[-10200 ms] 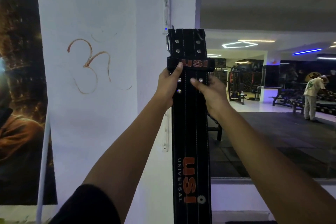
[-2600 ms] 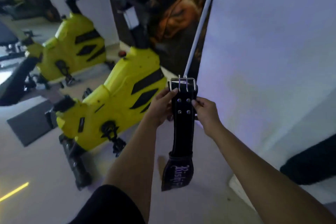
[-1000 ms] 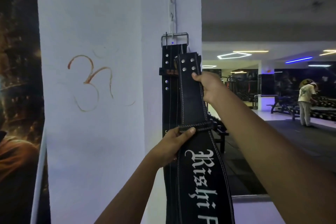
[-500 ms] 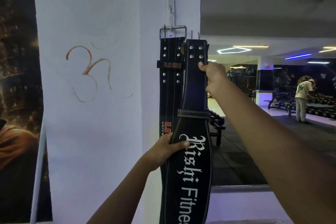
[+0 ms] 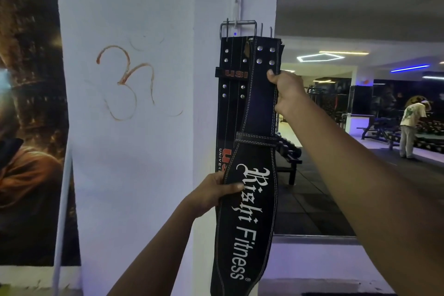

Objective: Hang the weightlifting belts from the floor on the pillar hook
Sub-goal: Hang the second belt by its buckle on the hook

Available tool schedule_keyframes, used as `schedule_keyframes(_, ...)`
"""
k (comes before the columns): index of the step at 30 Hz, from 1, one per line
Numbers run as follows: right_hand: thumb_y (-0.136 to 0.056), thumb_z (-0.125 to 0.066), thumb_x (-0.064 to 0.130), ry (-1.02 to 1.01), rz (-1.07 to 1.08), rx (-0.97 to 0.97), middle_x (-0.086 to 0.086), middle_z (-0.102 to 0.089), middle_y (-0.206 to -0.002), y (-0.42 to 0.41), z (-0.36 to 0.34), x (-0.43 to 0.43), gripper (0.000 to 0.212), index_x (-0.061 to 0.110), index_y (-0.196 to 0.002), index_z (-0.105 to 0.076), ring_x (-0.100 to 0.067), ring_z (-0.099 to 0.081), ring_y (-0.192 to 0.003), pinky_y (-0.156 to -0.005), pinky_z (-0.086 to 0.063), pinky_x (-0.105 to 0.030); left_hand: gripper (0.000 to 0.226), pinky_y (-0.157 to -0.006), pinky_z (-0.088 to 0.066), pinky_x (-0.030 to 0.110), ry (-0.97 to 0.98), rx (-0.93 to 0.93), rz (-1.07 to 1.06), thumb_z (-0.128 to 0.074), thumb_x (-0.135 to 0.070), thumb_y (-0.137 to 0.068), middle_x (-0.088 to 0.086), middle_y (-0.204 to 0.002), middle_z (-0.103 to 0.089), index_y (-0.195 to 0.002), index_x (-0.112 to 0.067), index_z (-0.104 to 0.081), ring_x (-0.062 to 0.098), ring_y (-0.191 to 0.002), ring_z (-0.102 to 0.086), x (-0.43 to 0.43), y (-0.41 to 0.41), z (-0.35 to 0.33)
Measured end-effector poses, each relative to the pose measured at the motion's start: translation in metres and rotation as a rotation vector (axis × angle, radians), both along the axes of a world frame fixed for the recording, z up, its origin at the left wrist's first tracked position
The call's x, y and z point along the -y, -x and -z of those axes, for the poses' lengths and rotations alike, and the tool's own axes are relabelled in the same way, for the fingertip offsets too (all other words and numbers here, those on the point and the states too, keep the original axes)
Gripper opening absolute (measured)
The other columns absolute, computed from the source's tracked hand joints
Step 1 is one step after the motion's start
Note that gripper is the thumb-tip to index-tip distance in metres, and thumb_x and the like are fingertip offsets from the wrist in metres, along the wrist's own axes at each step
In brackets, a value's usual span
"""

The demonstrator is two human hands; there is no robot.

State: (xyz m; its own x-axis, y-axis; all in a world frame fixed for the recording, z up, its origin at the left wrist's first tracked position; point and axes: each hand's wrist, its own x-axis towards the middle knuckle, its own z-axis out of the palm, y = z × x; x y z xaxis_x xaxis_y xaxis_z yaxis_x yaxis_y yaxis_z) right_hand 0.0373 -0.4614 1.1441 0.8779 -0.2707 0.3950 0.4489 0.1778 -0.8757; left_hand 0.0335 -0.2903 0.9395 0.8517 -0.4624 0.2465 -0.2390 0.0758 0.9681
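Black belt [image 5: 249, 218] | right hand [image 5: 287, 94] grip pinches top | left hand [image 5: 213, 193] grip clasps middle

Black belt [image 5: 249, 211], white lettering

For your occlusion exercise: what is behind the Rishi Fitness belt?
The USI belt hangs behind the Rishi Fitness belt, against the pillar. Its right edge and lower part are covered.

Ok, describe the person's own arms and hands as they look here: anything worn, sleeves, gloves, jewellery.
Both arms are bare along the whole length in view. The left hand and the right hand wear no gloves, and no watch, band or ring shows on either wrist or on the fingers in view. No sleeve shows in this picture; the upper arms lie outside it.
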Motion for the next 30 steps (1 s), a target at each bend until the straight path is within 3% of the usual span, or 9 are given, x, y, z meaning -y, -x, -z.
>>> schedule_keyframes(5, -0.087, -0.057, 0.008, 0.015, -0.006, 0.045, -0.012, -0.066, -0.117, 0.006, -0.001, 0.000, 0.015, 0.018, -0.078, -0.064, -0.032, -0.059, -0.114, -0.099, -0.046, -0.057, 0.036, -0.073, -0.058, 0.032, 0.145, -0.040, -0.002, -0.062, -0.032, -0.081, 0.012, -0.100, -0.072, -0.107, -0.007, -0.065, 0.023, -0.089, -0.071, 0.012, 0.000, -0.009)
schedule_keyframes(9, -0.091, -0.055, 0.008, 0.043, -0.014, 0.067, -0.006, -0.065, -0.099, 0.015, 0.006, 0.000, 0.019, 0.020, -0.078, -0.062, -0.025, -0.061, -0.097, -0.093, -0.052, -0.050, 0.063, -0.076, -0.056, 0.032, 0.208, 0.125, -0.117, -0.052, -0.054, -0.081, 0.013, -0.107, -0.071, -0.123, -0.008, -0.057, 0.021, -0.092, -0.070, 0.030, -0.004, -0.059)
schedule_keyframes(11, -0.090, -0.056, 0.009, 0.058, -0.017, 0.080, -0.004, -0.068, -0.090, 0.018, 0.015, -0.004, 0.016, 0.019, -0.079, -0.063, -0.024, -0.064, -0.088, -0.083, -0.057, -0.043, 0.052, -0.068, -0.057, 0.027, 0.305, 0.200, -0.111, -0.053, -0.041, -0.089, 0.010, -0.101, -0.069, -0.126, -0.006, -0.054, 0.014, -0.081, -0.069, 0.044, -0.004, -0.108)
schedule_keyframes(13, -0.089, -0.058, 0.009, 0.058, -0.017, 0.117, -0.004, -0.068, -0.083, 0.023, 0.022, -0.008, 0.014, 0.016, -0.080, -0.065, -0.021, -0.065, -0.075, -0.073, -0.058, -0.037, 0.036, -0.075, -0.059, 0.030, 0.401, 0.234, -0.114, -0.055, -0.024, -0.092, 0.011, -0.100, -0.068, -0.121, -0.003, -0.057, 0.018, -0.084, -0.067, 0.058, -0.005, -0.146)
schedule_keyframes(17, -0.088, -0.061, 0.011, 0.044, -0.004, 0.200, -0.004, -0.068, -0.080, 0.032, 0.034, -0.004, 0.014, 0.016, -0.075, -0.063, -0.015, -0.065, -0.070, -0.072, -0.057, -0.035, 0.013, -0.081, -0.056, 0.031, 0.471, 0.285, -0.128, -0.059, -0.013, -0.090, 0.006, -0.090, -0.070, -0.099, -0.009, -0.068, 0.016, -0.080, -0.067, 0.071, -0.009, -0.160)
schedule_keyframes(21, -0.086, -0.064, 0.019, 0.239, -0.058, 0.140, -0.002, -0.070, -0.103, 0.036, 0.084, 0.012, 0.008, 0.025, -0.090, -0.063, -0.019, -0.066, -0.098, -0.094, -0.051, -0.039, 0.015, -0.076, -0.058, 0.027, 0.542, 0.297, -0.122, -0.059, -0.009, -0.089, 0.005, -0.092, -0.069, -0.102, -0.007, -0.066, 0.012, -0.079, -0.068, 0.074, -0.013, -0.164)
schedule_keyframes(25, -0.083, -0.066, 0.013, 0.199, -0.148, 0.086, -0.005, -0.070, -0.109, 0.041, 0.118, 0.018, 0.019, 0.024, -0.098, -0.064, -0.024, -0.065, -0.107, -0.102, -0.048, -0.046, 0.029, -0.074, -0.059, 0.028, 0.508, 0.273, -0.131, -0.058, -0.011, -0.090, 0.004, -0.091, -0.071, -0.117, 0.001, -0.061, 0.013, -0.078, -0.069, 0.077, -0.012, -0.161)
schedule_keyframes(28, -0.085, -0.065, 0.014, 0.230, -0.167, 0.070, 0.006, -0.068, -0.105, 0.047, 0.135, 0.018, 0.021, 0.031, -0.096, -0.060, -0.016, -0.064, -0.108, -0.089, -0.054, -0.027, 0.027, -0.074, -0.060, 0.030, 0.524, 0.251, -0.135, -0.057, -0.012, -0.091, 0.004, -0.092, -0.070, -0.116, -0.001, -0.061, 0.014, -0.078, -0.068, 0.076, -0.012, -0.166)
schedule_keyframes(30, -0.088, -0.061, 0.013, 0.232, -0.195, 0.034, 0.019, -0.062, -0.090, 0.051, 0.152, 0.020, 0.019, 0.031, -0.088, -0.056, 0.001, -0.064, -0.091, -0.075, -0.052, -0.012, 0.018, -0.075, -0.059, 0.030, 0.522, 0.262, -0.134, -0.057, -0.012, -0.091, 0.004, -0.093, -0.069, -0.107, -0.007, -0.064, 0.013, -0.078, -0.068, 0.073, -0.012, -0.171)
